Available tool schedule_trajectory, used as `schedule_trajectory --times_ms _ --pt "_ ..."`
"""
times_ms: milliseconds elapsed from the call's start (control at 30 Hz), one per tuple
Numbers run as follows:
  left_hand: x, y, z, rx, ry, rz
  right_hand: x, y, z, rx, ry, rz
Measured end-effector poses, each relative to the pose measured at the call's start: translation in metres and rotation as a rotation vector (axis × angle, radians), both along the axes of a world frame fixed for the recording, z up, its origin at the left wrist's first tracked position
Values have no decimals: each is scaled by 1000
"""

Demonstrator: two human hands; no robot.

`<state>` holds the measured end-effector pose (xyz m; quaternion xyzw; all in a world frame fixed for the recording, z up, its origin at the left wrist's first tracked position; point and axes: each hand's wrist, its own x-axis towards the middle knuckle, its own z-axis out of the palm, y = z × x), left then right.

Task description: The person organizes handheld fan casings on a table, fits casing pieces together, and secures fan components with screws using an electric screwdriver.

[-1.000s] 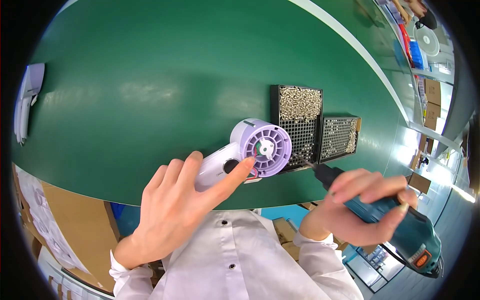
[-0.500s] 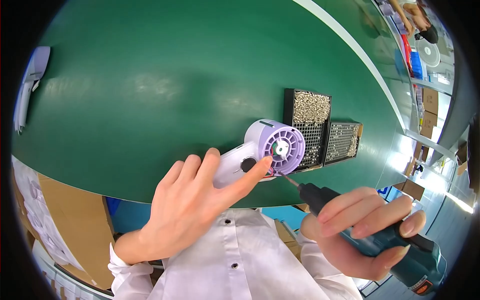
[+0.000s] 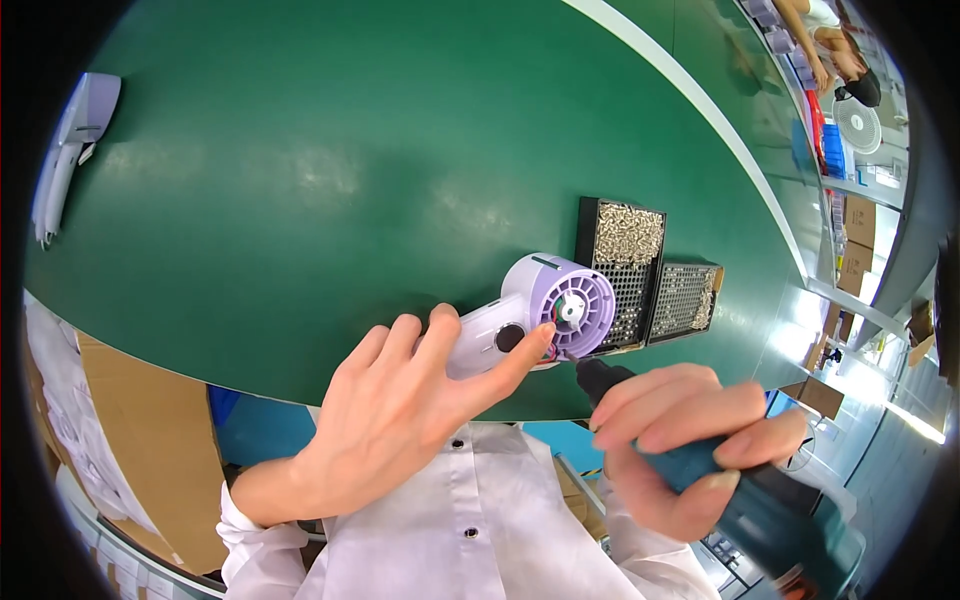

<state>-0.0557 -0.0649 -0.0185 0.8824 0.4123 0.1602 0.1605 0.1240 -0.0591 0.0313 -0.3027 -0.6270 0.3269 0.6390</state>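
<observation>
A white and lilac handheld fan [image 3: 528,315] lies on the green table, its round slotted head facing me with wires showing at the lower rim. My left hand [image 3: 400,400] presses on its handle, the index fingertip at the edge of the round head. In my right hand [image 3: 690,440] is a dark teal electric screwdriver [image 3: 760,500], wrapped by the fingers. Its black nose meets the lower rim of the fan head; most of the bit is hidden there. Just behind the fan head stands a black screw tray [image 3: 628,235] heaped with small silver screws.
A second screw tray [image 3: 687,298] adjoins the first on the right. Another lilac and white fan body [image 3: 75,150] lies at the table's far left. A cardboard box [image 3: 150,440] stands below the table's left edge. A person [image 3: 830,50] works at the far right, near a white fan [image 3: 857,125].
My right hand has brought the screwdriver up and left, so its nose now sits close against the fan head. The view has shifted slightly; my left hand keeps its hold.
</observation>
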Motion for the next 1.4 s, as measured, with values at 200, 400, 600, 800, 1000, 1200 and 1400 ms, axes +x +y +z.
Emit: schedule_trajectory --times_ms 200,400,600,800,1000,1200,1400 --pt "-1 0 2 -45 -4 2 2 -1 6 7 -27 27" --pt "3 6 8 -96 8 -13 43 -10 29 156 165 -231" --pt "7 10 13 -142 84 -1 80 4 5 -25 150 -527" --pt "12 12 10 -118 60 -2 99 5 0 -22 169 -546" --pt "17 11 11 -121 53 26 110 16 -5 -81 101 -730" --pt "18 11 13 -136 58 45 115 18 -11 -80 105 -703" --pt "18 11 12 -138 48 43 118 17 -14 -93 124 -689"
